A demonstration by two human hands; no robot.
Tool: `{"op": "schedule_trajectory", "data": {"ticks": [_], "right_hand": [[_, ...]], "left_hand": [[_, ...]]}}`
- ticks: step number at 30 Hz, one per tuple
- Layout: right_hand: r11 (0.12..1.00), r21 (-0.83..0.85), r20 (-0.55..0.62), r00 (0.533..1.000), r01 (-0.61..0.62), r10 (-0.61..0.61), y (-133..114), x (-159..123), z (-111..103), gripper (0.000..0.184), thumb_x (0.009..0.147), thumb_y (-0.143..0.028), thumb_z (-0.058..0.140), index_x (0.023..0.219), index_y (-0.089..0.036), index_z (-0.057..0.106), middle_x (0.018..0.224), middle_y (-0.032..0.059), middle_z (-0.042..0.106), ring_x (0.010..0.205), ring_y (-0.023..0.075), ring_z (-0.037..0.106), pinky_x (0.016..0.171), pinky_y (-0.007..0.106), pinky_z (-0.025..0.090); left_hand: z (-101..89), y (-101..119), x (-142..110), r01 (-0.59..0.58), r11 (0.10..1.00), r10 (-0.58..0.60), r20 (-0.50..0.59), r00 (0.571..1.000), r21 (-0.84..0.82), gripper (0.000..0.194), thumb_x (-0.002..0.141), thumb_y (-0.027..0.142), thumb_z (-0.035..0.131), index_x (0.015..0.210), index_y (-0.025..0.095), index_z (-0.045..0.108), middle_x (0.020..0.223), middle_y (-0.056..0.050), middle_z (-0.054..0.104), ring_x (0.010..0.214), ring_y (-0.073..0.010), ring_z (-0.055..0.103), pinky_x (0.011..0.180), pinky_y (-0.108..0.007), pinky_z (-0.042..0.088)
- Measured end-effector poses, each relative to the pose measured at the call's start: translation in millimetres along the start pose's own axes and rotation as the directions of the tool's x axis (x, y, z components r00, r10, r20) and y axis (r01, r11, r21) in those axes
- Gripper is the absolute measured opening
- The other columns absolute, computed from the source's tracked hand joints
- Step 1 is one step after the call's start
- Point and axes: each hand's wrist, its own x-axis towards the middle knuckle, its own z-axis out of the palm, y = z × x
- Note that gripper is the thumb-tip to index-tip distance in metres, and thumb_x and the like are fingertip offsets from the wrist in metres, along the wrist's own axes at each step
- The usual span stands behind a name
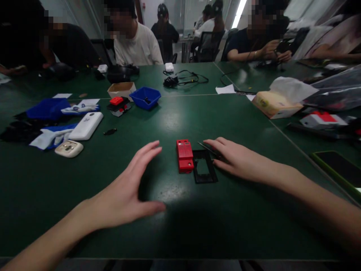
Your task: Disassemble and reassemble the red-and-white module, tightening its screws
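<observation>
A red two-pole block [184, 156], resembling a circuit breaker module, lies on the green table between my hands. Against its right side is a black rectangular frame [207, 169] with an open middle. My left hand [134, 188] hovers left of the block, thumb and fingers spread wide, nothing in them. Right of the frame, my right hand [228, 156] rests low with its fingers stretched and apart. A thin dark pointed tool [205, 146] lies between its index finger and thumb; its far end is hidden by the hand.
To the left are a white power bank [87, 126], a cream case [69, 149], gloves [53, 136] and a small black piece [109, 131]. Farther back stand a blue bin [146, 98] and a red-and-grey device [119, 106]. At right are a tissue box [278, 103] and a phone [338, 169]. People sit opposite.
</observation>
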Motion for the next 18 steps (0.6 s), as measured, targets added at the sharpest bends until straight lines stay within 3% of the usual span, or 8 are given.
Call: {"op": "schedule_trajectory", "data": {"ticks": [2,5,9,13,15,16,18], "right_hand": [[1.0,0.0,-0.002,1.0,0.002,-0.002,0.2,12.4,2.5,0.05,0.098,-0.029,0.047,0.147,-0.019,0.05,0.117,0.014,0.063,0.097,0.0283,0.068,0.09,0.047,0.058],[1.0,0.008,-0.078,0.997,-0.008,0.008,-1.2,16.3,10.5,0.044,0.1,-0.025,0.041,0.142,-0.019,0.057,0.121,0.0155,0.061,0.103,0.0291,0.067,0.092,0.049,0.057],[0.991,0.134,-0.176,0.984,0.029,-0.005,-3.6,13.4,21.3,0.036,0.104,-0.035,0.044,0.133,-0.023,0.063,0.134,0.0134,0.058,0.122,0.0286,0.059,0.104,0.049,0.052],[0.975,0.215,-0.206,0.979,0.049,-0.004,-6.6,13.6,25.4,0.022,0.099,-0.037,0.057,0.111,-0.025,0.071,0.127,0.0105,0.061,0.114,0.0286,0.061,0.099,0.052,0.054],[0.968,0.241,-0.215,0.977,0.063,-0.01,-6.8,13.6,24.9,0.015,0.097,-0.031,0.058,0.101,-0.024,0.07,0.125,0.0099,0.062,0.113,0.0277,0.062,0.097,0.051,0.054],[0.964,0.257,-0.22,0.976,0.071,-0.013,-6.4,13.4,24.4,0.013,0.096,-0.028,0.057,0.097,-0.024,0.07,0.123,0.0095,0.063,0.112,0.027,0.063,0.096,0.05,0.054],[0.953,0.292,-0.234,0.972,0.082,-0.013,-5.2,13.0,23.3,0.013,0.094,-0.025,0.056,0.09,-0.023,0.068,0.119,0.009,0.065,0.108,0.0257,0.064,0.093,0.047,0.055]], "left_hand": [[10.8,-7.1,53.0,-0.007,1.0,0.008,0.039,0.999,-0.019,0.124,0.072,0.056,0.085,0.163,0.027,0.007,0.171,-0.016,0.018,0.155,-0.04,0.028,0.123,-0.058,0.034],[25.9,-13.5,94.1,-0.08,0.996,0.077,0.079,0.994,0.041,0.11,0.075,0.05,0.084,0.161,0.022,0.021,0.163,-0.018,0.038,0.149,-0.0378,0.039,0.123,-0.059,0.033],[32.8,-15.5,91.0,-0.115,0.988,0.11,0.054,0.992,0.106,0.099,0.08,0.045,0.079,0.159,0.021,0.024,0.159,-0.017,0.045,0.145,-0.0337,0.046,0.12,-0.053,0.039],[6.4,-41.7,85.1,-0.132,0.961,0.125,0.045,0.991,0.242,0.084,0.088,0.051,0.069,0.157,0.022,0.031,0.157,-0.014,0.048,0.144,-0.032,0.047,0.12,-0.05,0.039],[-17.1,-71.5,87.5,0.015,0.913,0.033,-0.11,0.993,0.407,0.067,0.095,0.052,0.055,0.153,0.021,0.041,0.157,-0.015,0.047,0.147,-0.0355,0.042,0.123,-0.056,0.033],[-29.2,-89.0,88.8,0.168,0.866,-0.073,-0.213,0.974,0.472,0.065,0.097,0.051,0.051,0.153,0.018,0.042,0.159,-0.017,0.045,0.15,-0.0391,0.036,0.123,-0.06,0.028],[-50.2,-123.0,90.0,0.502,0.731,-0.346,-0.383,0.856,0.462,0.072,0.097,0.052,0.045,0.154,0.01,0.038,0.162,-0.023,0.037,0.152,-0.046,0.028,0.119,-0.067,0.03]]}}
